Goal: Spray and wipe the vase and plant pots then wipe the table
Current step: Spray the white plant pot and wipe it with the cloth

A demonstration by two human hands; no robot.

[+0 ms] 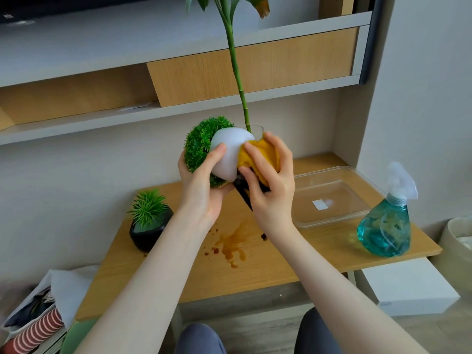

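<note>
White pot: a smooth, rounded matte white plant pot (228,152) with a dense ball of small green artificial foliage (198,146), tipped on its side and held up above the table, foliage facing left.
Left hand: the left hand (201,190) cups the pot from below, fingers curled around its lower left side and thumb laid across the white surface; closed on it.
Cloth: a soft, fuzzy mustard-yellow cloth (263,155) bunched against the pot's right side.
Right hand: the right hand (270,185) grips the cloth, fingers bent over it and pressing it onto the pot.
Vase: a clear glass vase (256,130), only its rim showing behind the hands, with a long green jointed stalk (236,72) rising from it.
Black pot: a glossy black faceted plant pot (149,232) with spiky green tufts, standing on the table's left part.
Table: a light wood-grain table (293,261) with brown liquid stains (231,245) below the hands.
Tray: a clear rectangular plastic tray (332,198) with a small white sticker; no writing can be read on it.
Sprayer: a translucent spray bottle of teal liquid (387,226) with a pale trigger head, near the right edge, well apart from the hands.
</note>
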